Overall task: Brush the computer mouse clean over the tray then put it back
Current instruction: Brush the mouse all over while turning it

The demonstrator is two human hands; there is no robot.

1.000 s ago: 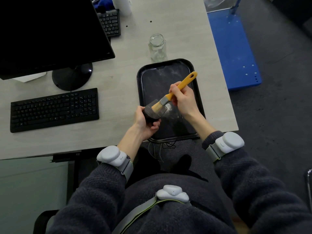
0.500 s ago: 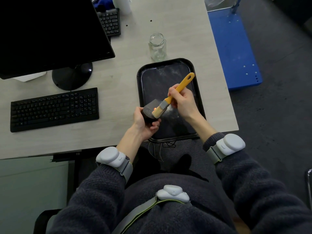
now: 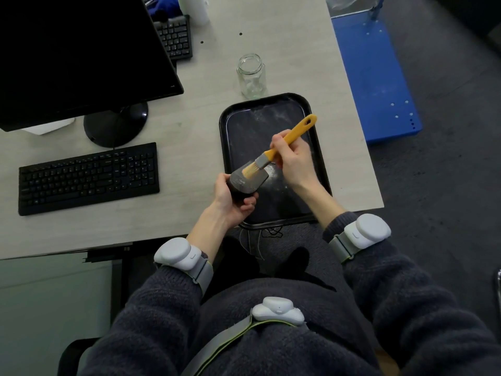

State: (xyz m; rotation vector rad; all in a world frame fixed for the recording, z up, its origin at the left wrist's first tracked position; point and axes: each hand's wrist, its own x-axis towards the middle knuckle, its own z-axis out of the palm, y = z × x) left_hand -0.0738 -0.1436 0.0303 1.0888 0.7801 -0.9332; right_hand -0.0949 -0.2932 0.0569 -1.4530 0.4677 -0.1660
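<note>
A black computer mouse (image 3: 248,183) is held tilted with its underside up over the left edge of the black tray (image 3: 317,164), and my left hand (image 3: 230,200) grips it from below. My right hand (image 3: 294,161) holds a brush (image 3: 282,143) by its yellow handle. The pale bristles rest on the upper part of the mouse. White dust speckles the tray floor. The mouse cable hangs down below the tray's near rim.
A black keyboard (image 3: 89,177) lies left of the tray and a monitor (image 3: 81,55) on a round stand is behind it. An empty glass jar (image 3: 251,76) stands just beyond the tray. A second keyboard (image 3: 175,39) and a blue platform (image 3: 372,77) sit farther off.
The brush has stroked across the mouse, ending with its bristles higher and further left on it. My left hand tilted the mouse slightly and kept it over the tray.
</note>
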